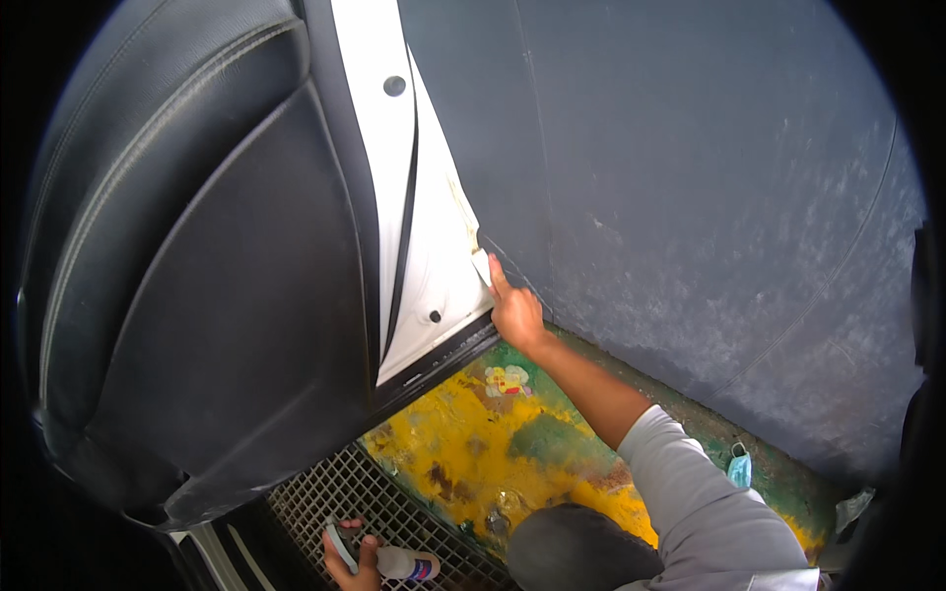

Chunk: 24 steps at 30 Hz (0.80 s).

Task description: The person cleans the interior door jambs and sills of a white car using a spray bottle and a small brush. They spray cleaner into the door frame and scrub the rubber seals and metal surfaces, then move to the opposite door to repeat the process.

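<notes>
My right hand (517,314), reaching from the lower right, holds a small white piece (482,267), possibly a cloth or pad, against the right edge of a white-painted car body panel (436,258). Brownish marks show on that edge just above the fingers. A black rubber strip (411,185) and round dark plugs (394,86) are on the panel. Low in the picture, my left hand (351,554) is closed around the top of a spray bottle (408,564) that lies sideways in view and bears a label. Its grip is partly hidden by the fingers.
Black stitched car upholstery (259,295) fills the left. A scuffed grey-blue surface (665,185) stands at right. Below are a metal floor grating (443,524) and a yellow-green painted floor (473,443). A blue face mask (739,468) lies lower right. A dark rounded thing (580,550) is bottom centre.
</notes>
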### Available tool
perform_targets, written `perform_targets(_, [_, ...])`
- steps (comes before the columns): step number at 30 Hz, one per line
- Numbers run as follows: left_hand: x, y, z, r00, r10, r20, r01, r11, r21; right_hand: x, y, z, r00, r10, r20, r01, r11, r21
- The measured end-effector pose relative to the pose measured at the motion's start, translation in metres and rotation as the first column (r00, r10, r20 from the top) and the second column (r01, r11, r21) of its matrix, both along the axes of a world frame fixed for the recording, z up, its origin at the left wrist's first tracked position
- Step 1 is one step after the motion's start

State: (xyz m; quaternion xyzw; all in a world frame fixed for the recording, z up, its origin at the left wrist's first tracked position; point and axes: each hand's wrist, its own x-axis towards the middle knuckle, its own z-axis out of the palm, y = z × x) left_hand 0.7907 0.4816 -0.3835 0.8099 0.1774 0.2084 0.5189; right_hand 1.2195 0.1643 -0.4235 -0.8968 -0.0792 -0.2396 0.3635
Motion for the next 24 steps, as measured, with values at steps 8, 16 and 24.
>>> perform_targets(8, [-0.019, -0.005, 0.020, 0.997, 0.075, -0.011, -0.075, 0.994, -0.075, 0.013, 0.029, 0.058, 0.999, 0.030, 0.027, -0.033, 0.990, 0.138])
perform_targets(16, [-0.014, -0.003, 0.022, 0.996, 0.090, -0.020, -0.090, 0.996, -0.013, 0.003, 0.021, 0.027, 0.996, -0.055, -0.068, 0.055, 0.998, 0.003])
perform_targets(24, [-0.011, -0.001, 0.018, 0.997, 0.072, 0.037, -0.065, 0.986, -0.155, -0.012, 0.006, -0.029, 0.994, -0.066, -0.083, 0.059, 0.995, -0.078])
